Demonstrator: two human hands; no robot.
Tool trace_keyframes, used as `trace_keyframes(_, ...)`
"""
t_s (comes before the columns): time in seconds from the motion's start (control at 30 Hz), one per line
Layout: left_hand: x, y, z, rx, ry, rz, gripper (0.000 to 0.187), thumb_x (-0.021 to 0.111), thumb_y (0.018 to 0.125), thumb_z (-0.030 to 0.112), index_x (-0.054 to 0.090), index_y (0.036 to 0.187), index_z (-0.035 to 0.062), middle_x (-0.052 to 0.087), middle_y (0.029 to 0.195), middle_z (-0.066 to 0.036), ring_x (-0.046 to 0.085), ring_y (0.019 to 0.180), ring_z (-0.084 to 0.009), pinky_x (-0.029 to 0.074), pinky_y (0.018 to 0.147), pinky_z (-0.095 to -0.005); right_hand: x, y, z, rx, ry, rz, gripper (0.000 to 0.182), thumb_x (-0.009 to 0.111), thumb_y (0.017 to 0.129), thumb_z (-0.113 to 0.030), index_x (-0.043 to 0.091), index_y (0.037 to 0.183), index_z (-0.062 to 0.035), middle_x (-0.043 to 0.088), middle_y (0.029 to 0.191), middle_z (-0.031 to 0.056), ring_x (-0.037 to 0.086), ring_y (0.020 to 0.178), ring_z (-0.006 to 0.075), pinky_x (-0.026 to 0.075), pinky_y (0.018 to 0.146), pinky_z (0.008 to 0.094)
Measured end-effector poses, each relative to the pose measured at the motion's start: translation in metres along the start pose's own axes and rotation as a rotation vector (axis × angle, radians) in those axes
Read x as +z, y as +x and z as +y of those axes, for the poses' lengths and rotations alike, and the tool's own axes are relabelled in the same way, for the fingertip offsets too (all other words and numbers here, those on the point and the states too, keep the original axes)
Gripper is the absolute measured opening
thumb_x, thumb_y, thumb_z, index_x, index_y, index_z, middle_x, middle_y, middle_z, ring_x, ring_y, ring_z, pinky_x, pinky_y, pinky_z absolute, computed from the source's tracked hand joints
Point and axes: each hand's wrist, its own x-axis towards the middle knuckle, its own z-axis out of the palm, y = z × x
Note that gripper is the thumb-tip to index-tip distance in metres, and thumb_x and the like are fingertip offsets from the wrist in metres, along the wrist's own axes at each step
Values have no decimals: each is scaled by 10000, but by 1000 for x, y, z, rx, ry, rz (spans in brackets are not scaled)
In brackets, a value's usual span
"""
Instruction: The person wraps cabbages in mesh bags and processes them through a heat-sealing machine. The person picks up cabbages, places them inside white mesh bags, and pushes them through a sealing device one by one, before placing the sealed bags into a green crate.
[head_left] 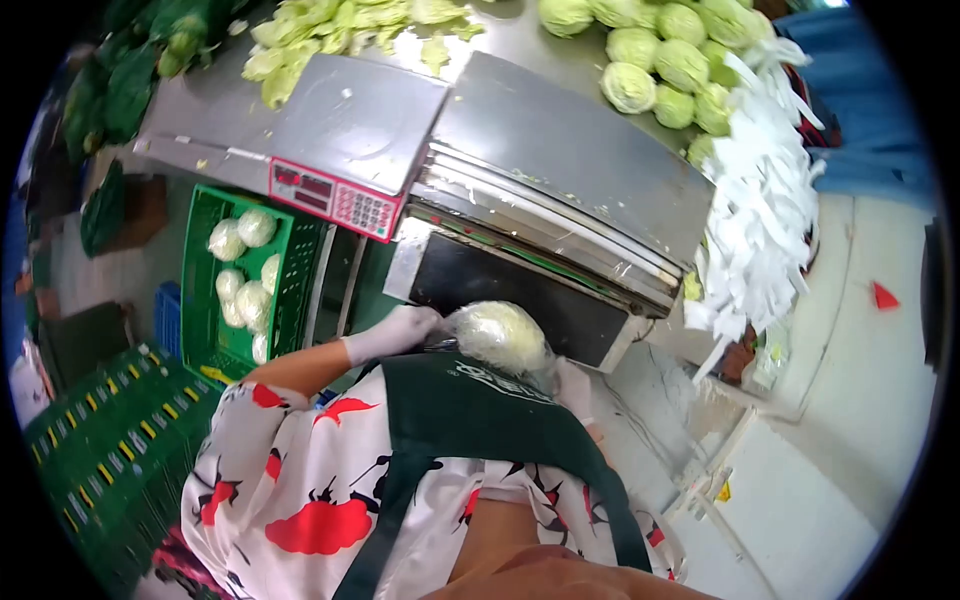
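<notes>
A pale green cabbage (503, 336) in shiny clear plastic film is close to my chest, over the near edge of a black plate (520, 300) on the wrapping machine. My left hand (405, 330), in a white glove, is at the cabbage's left side, fingers closed at the bunched film. At the right end of the film is my right hand (574, 388), also gloved. Its fingers are mostly hidden behind the film and my green apron (480, 410).
Beyond the machine's steel cover (570, 150) lie unwrapped cabbages (682, 66). A red-framed scale (350, 120) stands left, near loose leaves (310, 35). A green crate (200, 300) holds several wrapped cabbages (252, 303). White strips (765, 190) hang in a pile at right.
</notes>
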Motion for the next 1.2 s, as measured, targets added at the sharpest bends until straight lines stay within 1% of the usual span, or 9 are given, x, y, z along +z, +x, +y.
trace_keyframes(0.07,22,16,-4,-266,-25,-319,281,551,943,264,712,1002,43,697,870,-199,688,801,-298,526,771,-401,20,16,-24,159,-25,-205,168,493,955,-105,591,1046,-4,638,894,56,610,814,220,481,754,376)
trace_keyframes(0.27,44,46,0,366,537,-293,208,623,793,221,686,913,63,703,803,-150,666,675,-363,533,626,-452,33,51,-51,166,510,-205,176,492,953,-89,589,1068,2,643,931,82,616,856,232,480,799,370)
trace_keyframes(0.4,7,69,93,721,-127,194,305,595,932,157,625,1230,101,607,660,-40,623,551,-185,489,530,-311,-37,79,-100,161,1033,-378,184,491,952,-79,589,1082,7,646,955,99,620,883,240,479,829,366)
trace_keyframes(0.5,-14,73,154,271,-590,191,454,624,935,135,540,1381,117,537,720,53,474,608,-36,410,564,-234,-81,99,-141,68,1144,-358,190,490,951,-71,588,1093,10,648,973,112,623,904,246,479,852,363)
trace_keyframes(0.6,-16,76,153,506,-607,200,632,612,956,217,349,1510,68,580,1152,-64,547,1008,-127,423,936,-266,-104,122,-170,-58,942,-19,197,490,950,-63,587,1104,13,650,992,125,626,924,252,478,874,360)
trace_keyframes(0.73,-37,42,125,127,-1426,-749,623,381,1024,409,351,1479,-15,348,1549,-181,348,1429,-281,247,1189,-421,-126,148,-180,-195,468,677,205,492,944,-13,593,1118,25,641,1100,168,621,1046,270,465,953,347)
trace_keyframes(0.8,-40,38,96,139,-1678,-747,646,297,1027,442,335,1485,-10,413,1499,-193,421,1374,-325,323,1153,-447,-160,165,-162,-112,383,819,188,517,946,-2,605,1110,27,643,1124,161,609,1094,273,459,976,344)
trace_keyframes(1.1,-199,-86,-157,174,-1400,953,501,425,995,417,554,1298,38,638,1212,-192,633,1101,-343,523,975,-486,-292,267,-32,44,-94,1102,227,603,886,-120,619,1086,-13,638,1067,162,587,1011,337,460,911,410)
trace_keyframes(1.2,-238,-128,-156,45,-1427,1035,539,399,1007,472,506,1387,105,540,1394,-116,546,1252,-305,442,1057,-489,-315,303,-12,161,-410,1031,346,675,843,-183,589,1132,-14,602,1159,168,549,1086,351,435,952,434)
